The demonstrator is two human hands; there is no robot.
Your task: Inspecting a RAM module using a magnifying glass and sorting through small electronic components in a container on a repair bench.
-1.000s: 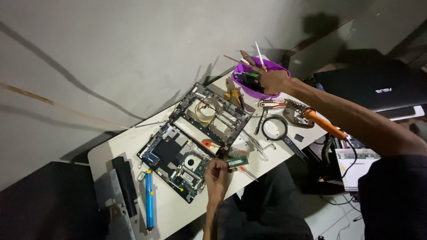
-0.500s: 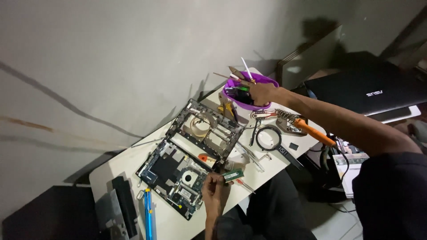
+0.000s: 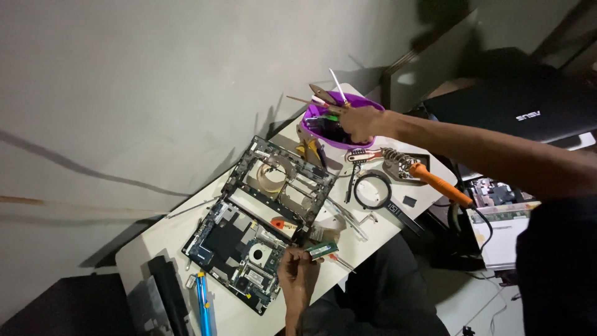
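A purple bowl at the counter's far edge bristles with tools and sticks. The right hand reaches into it, its grip curled around something I cannot make out. The left hand pinches a green memory module beside the opened laptop board.

1. A closed black laptop lies at upper right, beyond the white table; its dark lid carries a small pale logo mark near the centre. The screen itself is not visible.

2. A small black rectangular digital readout rests on the table just beside the black ring, showing pale digits.

3. A flat panel with a pale green surface and white border lies low at right, off the table edge, partly hidden by a dark sleeve.

No packages or wall signs are visible.
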